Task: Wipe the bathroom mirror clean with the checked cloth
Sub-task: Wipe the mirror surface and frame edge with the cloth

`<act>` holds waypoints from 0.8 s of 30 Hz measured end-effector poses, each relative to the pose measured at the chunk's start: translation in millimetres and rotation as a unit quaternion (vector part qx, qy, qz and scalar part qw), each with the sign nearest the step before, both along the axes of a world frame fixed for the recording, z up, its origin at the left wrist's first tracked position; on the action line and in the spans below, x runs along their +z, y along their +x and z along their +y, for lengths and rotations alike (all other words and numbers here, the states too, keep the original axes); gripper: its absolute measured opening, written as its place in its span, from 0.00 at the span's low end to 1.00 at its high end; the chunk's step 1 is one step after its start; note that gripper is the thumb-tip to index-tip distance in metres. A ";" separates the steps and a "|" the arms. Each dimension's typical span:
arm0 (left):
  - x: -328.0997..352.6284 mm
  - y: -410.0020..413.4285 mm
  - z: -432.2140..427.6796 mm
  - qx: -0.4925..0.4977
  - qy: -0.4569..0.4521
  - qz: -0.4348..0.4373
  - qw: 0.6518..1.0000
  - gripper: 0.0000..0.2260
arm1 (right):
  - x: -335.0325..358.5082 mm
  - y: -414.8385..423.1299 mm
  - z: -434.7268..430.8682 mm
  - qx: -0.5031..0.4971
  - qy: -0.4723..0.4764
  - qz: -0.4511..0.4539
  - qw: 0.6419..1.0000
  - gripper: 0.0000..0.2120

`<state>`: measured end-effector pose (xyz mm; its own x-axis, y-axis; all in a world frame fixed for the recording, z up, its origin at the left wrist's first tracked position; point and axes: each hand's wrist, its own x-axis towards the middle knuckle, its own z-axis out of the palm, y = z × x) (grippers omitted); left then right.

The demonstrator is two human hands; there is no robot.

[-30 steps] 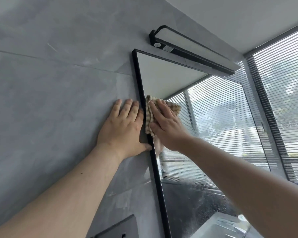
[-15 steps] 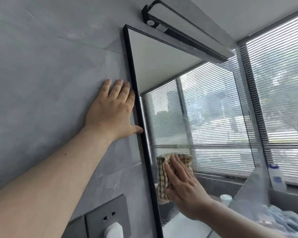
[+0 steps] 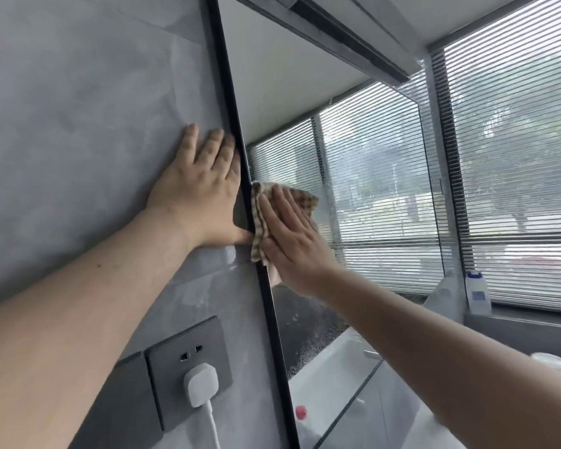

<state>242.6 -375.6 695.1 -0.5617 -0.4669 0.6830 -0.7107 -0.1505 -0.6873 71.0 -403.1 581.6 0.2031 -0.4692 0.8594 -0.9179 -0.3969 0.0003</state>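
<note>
Grey tiled bathroom wall (image 3: 78, 108), close on the left. Low on it and nearest, a dark socket plate (image 3: 175, 377) with a white plug (image 3: 201, 384) pushed in, cord hanging down.

Higher up, left hand (image 3: 201, 196) spread flat on the tile, fingers straight, holding nothing, thumb reaching to the black frame (image 3: 230, 124). Just across that frame, right hand (image 3: 292, 241) laid flat with fingers straight and together, pressing the folded checked cloth (image 3: 258, 228) against the mirror (image 3: 370, 189) at its left edge, about mid-height. Cloth pinned under palm and fingers, not gripped; a loose fold overlapping the frame.

Likely trouble from here:
- Cloth sliding out from under the flat palm on a fast stroke, since held by pressure alone.
- Speckled spots (image 3: 308, 332) low on the glass being missed if strokes stop short.
- Left thumb smudging the glass if it strays past the frame.
- Drips from a damp cloth running down toward the socket; dampness not possible to judge.

Farther off, slatted blinds (image 3: 515, 157) over the window, and a white bottle (image 3: 476, 293) on the sill. Blue label on it, print too small to read. No legible writing elsewhere.
</note>
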 end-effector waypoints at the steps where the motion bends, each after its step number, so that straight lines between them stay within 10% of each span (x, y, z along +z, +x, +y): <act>1: -1.9 0.6 -0.4 0.003 0.001 -0.003 1.000 0.59 | -14.4 -1.9 0.4 -0.003 0.005 0.015 1.000 0.29; 12: -4.4 -1.0 0.1 0.014 -0.009 -0.006 1.000 0.61 | -167.4 -16.5 6.0 -0.017 0.037 0.032 0.999 0.33; 24: -4.8 -0.5 -2.6 -0.003 -0.005 0.007 1.000 0.60 | -61.4 14.4 11.2 0.018 0.045 -0.068 0.997 0.29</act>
